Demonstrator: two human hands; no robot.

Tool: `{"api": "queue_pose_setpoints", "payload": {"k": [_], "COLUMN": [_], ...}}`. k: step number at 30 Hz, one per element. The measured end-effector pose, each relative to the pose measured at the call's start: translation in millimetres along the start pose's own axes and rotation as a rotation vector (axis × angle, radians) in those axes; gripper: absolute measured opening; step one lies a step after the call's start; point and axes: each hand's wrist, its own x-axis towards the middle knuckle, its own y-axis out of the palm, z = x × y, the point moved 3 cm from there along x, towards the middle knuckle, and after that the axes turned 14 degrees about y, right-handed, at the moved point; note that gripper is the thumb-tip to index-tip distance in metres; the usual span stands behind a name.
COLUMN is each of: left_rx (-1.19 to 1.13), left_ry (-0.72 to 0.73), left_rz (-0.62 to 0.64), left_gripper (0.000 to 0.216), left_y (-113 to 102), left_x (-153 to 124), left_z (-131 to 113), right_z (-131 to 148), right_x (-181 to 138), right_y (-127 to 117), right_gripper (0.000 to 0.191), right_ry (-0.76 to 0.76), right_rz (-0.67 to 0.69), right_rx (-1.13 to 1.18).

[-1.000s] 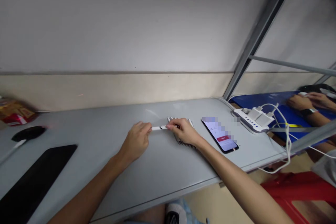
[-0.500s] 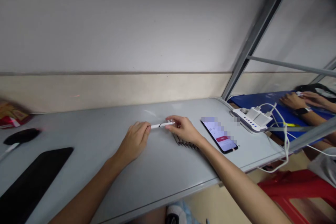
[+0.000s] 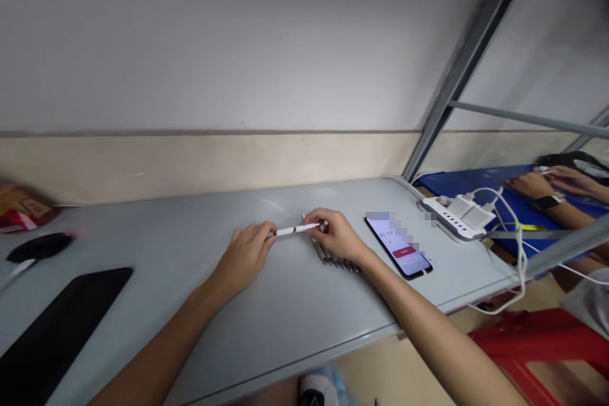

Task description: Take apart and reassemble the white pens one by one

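Note:
A slim white pen with a dark band stretches between my two hands, just above the grey desk. My left hand is closed around its left end. The fingertips of my right hand pinch the other end, near the pen's pale tip. Under and beside my right hand lies a row of several similar pens, their metallic ends showing; the hand covers most of them.
To the right, a phone with a lit screen lies near a white power strip with plugged chargers. A black mat, a black mouse-like object and a red packet are at left. Beyond the metal frame, another person's hands work at a blue table.
My right hand has shifted slightly to the right, and more of the pen shows between my hands. The dark band sits a little further right. My left hand has barely moved.

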Motion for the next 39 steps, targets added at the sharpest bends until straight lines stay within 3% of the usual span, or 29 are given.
{"api": "queue_pose_setpoints", "payload": {"k": [8, 16, 23, 32, 39], "left_rx": [0.039, -0.155, -0.192, -0.078, -0.045], "left_ry": [0.040, -0.039, 0.040, -0.085, -0.087], "left_rz": [0.009, -0.007, -0.045, -0.094, -0.058], "left_gripper": [0.032, 0.034, 0.037, 0.035, 0.033], "left_y": [2, 1, 1, -6, -2], "left_x": [0, 1, 0, 0, -2], "left_z": [1, 0, 6, 15, 14], "right_z": [-1, -2, -7, -17, -18], "right_x": [0, 0, 2, 7, 8], "right_y": [5, 4, -4, -24, -23], "right_gripper": [0.018, 0.025, 0.023, 0.025, 0.029], "right_ry": [-0.084, -0.259, -0.268, -0.228, -0.192], "right_rz": [-0.062, -0.153, -0.149, -0.186, -0.143], "right_rx": [-0.114, -0.215, -0.313, -0.394, -0.472]}}
